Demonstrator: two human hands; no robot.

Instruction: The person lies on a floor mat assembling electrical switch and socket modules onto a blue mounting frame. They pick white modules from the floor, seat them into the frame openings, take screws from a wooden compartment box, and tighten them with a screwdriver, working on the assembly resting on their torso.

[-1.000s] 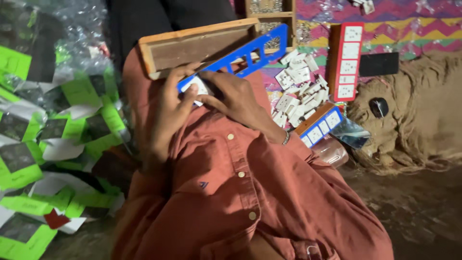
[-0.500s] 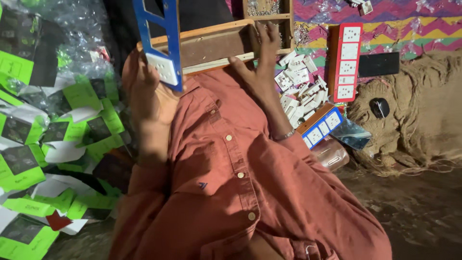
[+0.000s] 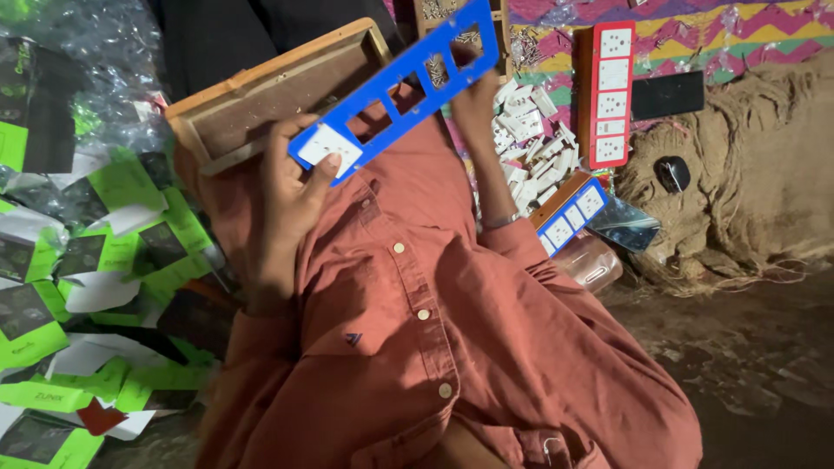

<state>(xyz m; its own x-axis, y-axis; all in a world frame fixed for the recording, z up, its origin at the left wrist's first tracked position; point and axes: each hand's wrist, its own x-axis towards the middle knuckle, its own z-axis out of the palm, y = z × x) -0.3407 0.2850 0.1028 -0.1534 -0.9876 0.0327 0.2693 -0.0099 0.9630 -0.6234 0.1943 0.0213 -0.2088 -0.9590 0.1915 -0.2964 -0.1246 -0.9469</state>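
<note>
1. The left hand (image 3: 291, 187) grips the lower end of a long blue frame (image 3: 401, 85), thumb pressed on the white switch (image 3: 323, 146) fitted in that end.
2. The right hand (image 3: 476, 87) holds the frame's upper end from behind; its fingers are mostly hidden by the plastic, so I cannot tell how tightly they close.
3. The frame slants up to the right, held in the air above the person's lap, with several empty square openings along it.
4. Just behind the frame lies a wooden tray (image 3: 261, 95), tilted, its near edge beside the left hand.
5. Right of the frame sits a heap of loose white switches (image 3: 526, 148) on the floor.
6. Further right of the frame a red frame (image 3: 612, 91) filled with white sockets stands upright, and below it a wooden box with a blue plate (image 3: 569, 213) lies.
7. Left of the frame, green and white cartons (image 3: 78, 287) are scattered, with clear plastic bags (image 3: 78, 52) above them.
8. Far right of the frame is a bundle of burlap (image 3: 747, 174).
</note>
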